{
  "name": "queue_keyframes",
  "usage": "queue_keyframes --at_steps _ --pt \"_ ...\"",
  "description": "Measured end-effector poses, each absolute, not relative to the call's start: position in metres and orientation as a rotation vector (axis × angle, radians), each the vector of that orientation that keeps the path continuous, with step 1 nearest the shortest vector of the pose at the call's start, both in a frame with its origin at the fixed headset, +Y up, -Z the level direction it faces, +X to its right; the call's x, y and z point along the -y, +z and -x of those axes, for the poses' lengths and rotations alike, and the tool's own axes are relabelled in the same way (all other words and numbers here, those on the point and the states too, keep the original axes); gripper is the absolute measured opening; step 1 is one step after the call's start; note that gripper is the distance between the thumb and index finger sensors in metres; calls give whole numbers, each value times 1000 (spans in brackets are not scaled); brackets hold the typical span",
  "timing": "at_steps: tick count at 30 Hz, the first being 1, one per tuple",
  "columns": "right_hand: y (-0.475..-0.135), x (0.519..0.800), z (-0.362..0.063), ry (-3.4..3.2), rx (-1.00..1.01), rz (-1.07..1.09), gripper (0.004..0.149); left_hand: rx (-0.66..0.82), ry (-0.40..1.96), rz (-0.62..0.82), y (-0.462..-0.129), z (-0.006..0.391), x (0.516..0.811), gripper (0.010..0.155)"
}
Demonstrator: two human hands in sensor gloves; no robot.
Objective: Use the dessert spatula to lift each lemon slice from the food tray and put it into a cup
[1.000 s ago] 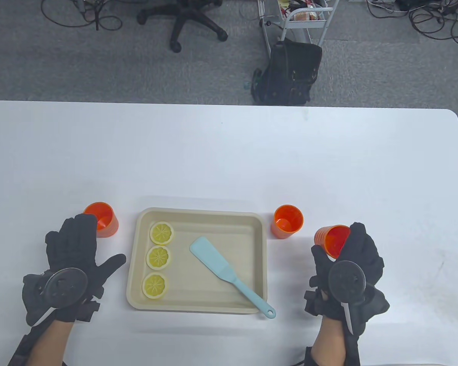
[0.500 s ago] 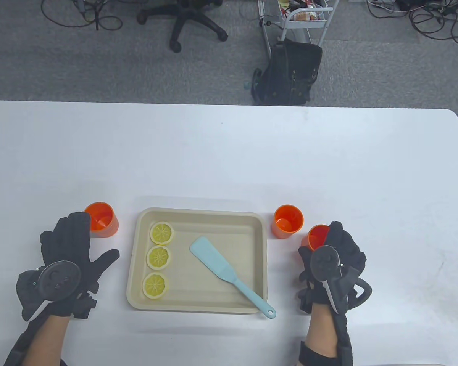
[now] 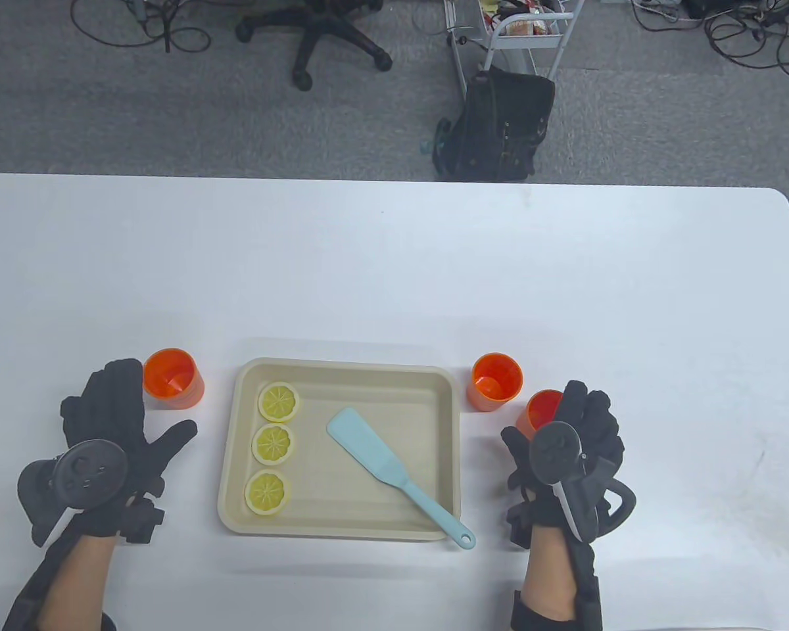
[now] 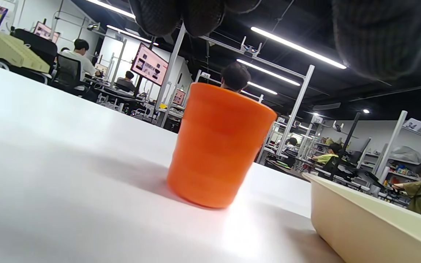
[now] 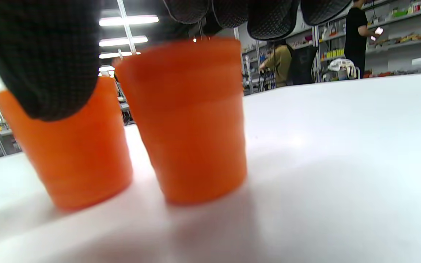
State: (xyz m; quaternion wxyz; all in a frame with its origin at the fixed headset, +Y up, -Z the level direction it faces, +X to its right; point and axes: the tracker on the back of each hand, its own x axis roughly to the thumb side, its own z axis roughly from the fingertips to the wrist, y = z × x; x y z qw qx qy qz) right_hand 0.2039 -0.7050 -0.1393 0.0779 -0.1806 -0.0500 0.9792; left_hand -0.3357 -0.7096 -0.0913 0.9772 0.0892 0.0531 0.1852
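Note:
A beige food tray [image 3: 447, 453] holds three lemon slices [image 3: 273, 444] in a column at its left. The light blue dessert spatula [image 3: 368, 450] lies diagonally in the tray, its handle end over the near right rim. One orange cup [image 3: 173, 378] stands left of the tray, a second cup [image 3: 494, 381] stands right of it, and a third cup [image 3: 540, 407] stands upright beside the second. My right hand [image 3: 565, 424] is just behind the third cup with loose fingers [image 5: 254, 14] above its rim, not gripping. My left hand [image 3: 128, 420] lies flat and spread, near the left cup [image 4: 219, 146].
The white table [image 3: 394, 276] stretches far beyond the tray and ends at its right edge. On the floor past the far edge stand a black bag [image 3: 500, 125], an office chair [image 3: 315, 33] and a metal cart [image 3: 526, 33].
My right hand brought the tilted third cup down and left, stood it upright beside the second cup and let go of it. My left hand slid back toward me, away from the left cup.

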Motion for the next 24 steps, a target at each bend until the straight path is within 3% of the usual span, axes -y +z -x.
queue_keyframes --at_steps 6,14,19,24 --pt "-127 682 -183 2936 347 417 107 -171 470 -114 -107 340 720 110" --pt "-116 670 -160 2938 438 240 104 -209 453 -30 -122 333 736 112" --pt "-112 667 -147 2931 439 146 103 -179 427 108 -129 334 750 105" --pt "-111 668 -133 2951 421 72 103 -211 387 65 -129 333 753 90"
